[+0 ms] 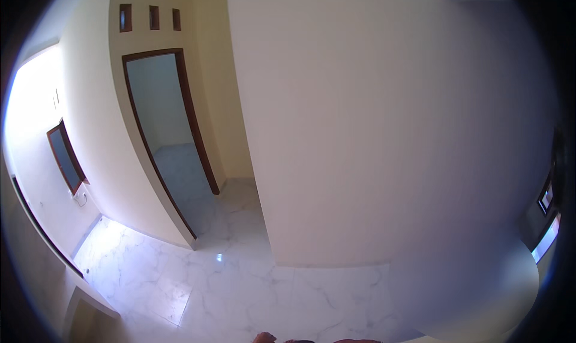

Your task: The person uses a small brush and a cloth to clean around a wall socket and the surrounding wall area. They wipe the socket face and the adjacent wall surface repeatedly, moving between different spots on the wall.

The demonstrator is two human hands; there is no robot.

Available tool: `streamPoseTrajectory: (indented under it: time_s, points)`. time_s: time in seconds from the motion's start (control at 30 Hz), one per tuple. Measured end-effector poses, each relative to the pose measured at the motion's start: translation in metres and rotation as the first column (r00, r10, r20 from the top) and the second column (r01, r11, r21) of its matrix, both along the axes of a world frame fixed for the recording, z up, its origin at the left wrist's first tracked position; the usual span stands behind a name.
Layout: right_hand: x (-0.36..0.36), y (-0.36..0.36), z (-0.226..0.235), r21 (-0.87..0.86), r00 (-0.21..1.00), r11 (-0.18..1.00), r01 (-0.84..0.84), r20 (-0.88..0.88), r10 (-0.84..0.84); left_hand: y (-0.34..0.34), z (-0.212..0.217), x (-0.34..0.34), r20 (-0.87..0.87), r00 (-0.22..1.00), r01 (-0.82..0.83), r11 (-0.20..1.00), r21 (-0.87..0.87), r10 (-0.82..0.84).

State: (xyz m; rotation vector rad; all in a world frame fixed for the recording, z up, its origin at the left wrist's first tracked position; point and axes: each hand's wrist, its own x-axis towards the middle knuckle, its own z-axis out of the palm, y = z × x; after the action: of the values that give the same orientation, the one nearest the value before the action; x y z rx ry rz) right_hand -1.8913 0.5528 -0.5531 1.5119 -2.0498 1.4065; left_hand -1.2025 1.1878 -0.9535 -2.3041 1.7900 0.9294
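Neither of my hands is in view. At the very bottom edge a small skin-coloured bit (pixel 264 337) and a dark reddish strip (pixel 354 341) poke into the picture; what they are cannot be told. I face a plain white wall (pixel 384 121) that stands close in front of me, above a white marbled tile floor (pixel 240 295).
A dark-framed doorway (pixel 171 139) opens to the left of the wall into another tiled room. Three small vents (pixel 150 17) sit above it. A dark-framed window (pixel 65 157) is on the bright far-left wall. Another dark frame (pixel 547 196) shows at the right rim.
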Motion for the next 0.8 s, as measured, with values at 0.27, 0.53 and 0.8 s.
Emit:
streamPoseTrajectory:
  time_s: [0.27, 0.53, 0.8]
  points:
    - [0.047, 0.022, -0.058, 0.097, 0.978, 0.979, -0.179, 0.123, 0.166, -0.093, -0.004, -0.053, -0.148, 0.984, -0.084, 0.992, 0.097, 0.098]
    - [0.141, 0.032, -0.077, 0.102, 0.885, 0.897, -0.430, 0.243, 0.397, -0.067, -0.009, -0.088, -0.024, 0.981, 0.192, 0.981, 0.038, -0.191]
    - [0.217, 0.060, -0.101, 0.149, 0.763, 0.775, -0.615, 0.362, 0.536, -0.015, 0.010, -0.077, -0.128, 0.950, -0.284, 0.958, 0.027, 0.285]
